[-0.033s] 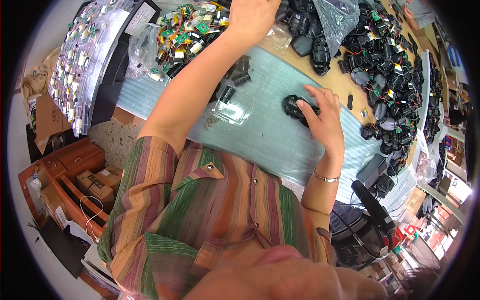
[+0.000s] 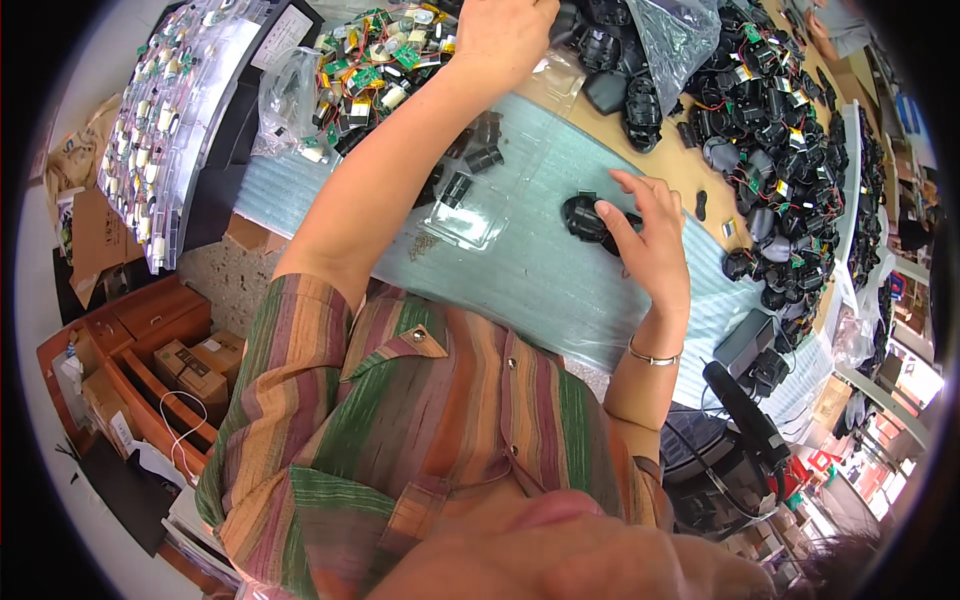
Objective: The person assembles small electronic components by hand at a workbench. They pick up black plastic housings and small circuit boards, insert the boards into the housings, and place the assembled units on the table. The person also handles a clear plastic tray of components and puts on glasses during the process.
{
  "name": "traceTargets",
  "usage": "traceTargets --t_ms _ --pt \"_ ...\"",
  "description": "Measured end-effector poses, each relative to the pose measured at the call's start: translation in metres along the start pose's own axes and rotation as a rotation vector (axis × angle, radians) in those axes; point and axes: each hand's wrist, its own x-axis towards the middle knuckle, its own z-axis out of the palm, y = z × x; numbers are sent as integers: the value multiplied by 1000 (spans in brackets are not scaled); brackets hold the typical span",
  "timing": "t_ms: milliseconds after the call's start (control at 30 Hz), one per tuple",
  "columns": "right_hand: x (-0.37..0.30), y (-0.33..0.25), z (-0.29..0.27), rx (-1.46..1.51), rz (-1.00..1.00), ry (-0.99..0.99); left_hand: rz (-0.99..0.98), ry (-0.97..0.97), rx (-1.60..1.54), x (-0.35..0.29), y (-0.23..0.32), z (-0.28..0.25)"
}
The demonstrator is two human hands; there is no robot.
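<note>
My left hand [image 2: 503,42] reaches across to the far edge of the bench, between a heap of small circuit boards with batteries [image 2: 375,75] and black plastic shells [image 2: 603,50]. Its fingertips are cut off by the upper edge of the view, so what they touch is hidden. On the pale foam mat [image 2: 500,280], my right hand [image 2: 655,235] curls over a rounded black plastic housing [image 2: 583,217], thumb on its near side. Part of that housing is hidden behind the hand. Left of it lie a clear plastic tray [image 2: 470,228], small black parts [image 2: 456,190] and a scatter of tiny screws [image 2: 423,246].
A large heap of black housings with wires [image 2: 770,150] covers the bench's right side. A clear rack of white and green parts [image 2: 150,140] stands at left. A crumpled clear bag [image 2: 675,45] lies at the back. A black armrest [image 2: 745,415] sits at lower right.
The black housing under my right hand has shifted very slightly left. My left hand has moved a touch to the left.
</note>
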Motion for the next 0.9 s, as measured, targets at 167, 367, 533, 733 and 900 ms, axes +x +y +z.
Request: traceTargets --t_ms 167,367,533,733,900 --pt "16 -10 5 24 -81 79 -3 4 -33 2 6 -7" --pt "32 -27 10 53 -185 91 1 -90 -74 14 -6 -17" --pt "44 -30 17 67 -212 74 -289 10 -628 -1 -17 -48" --pt "57 -50 24 12 -282 12 -796 -90 -1616 -60 -25 -71" --pt "63 -67 42 -2 -410 -39 -840 53 -1542 -107 -43 -108"
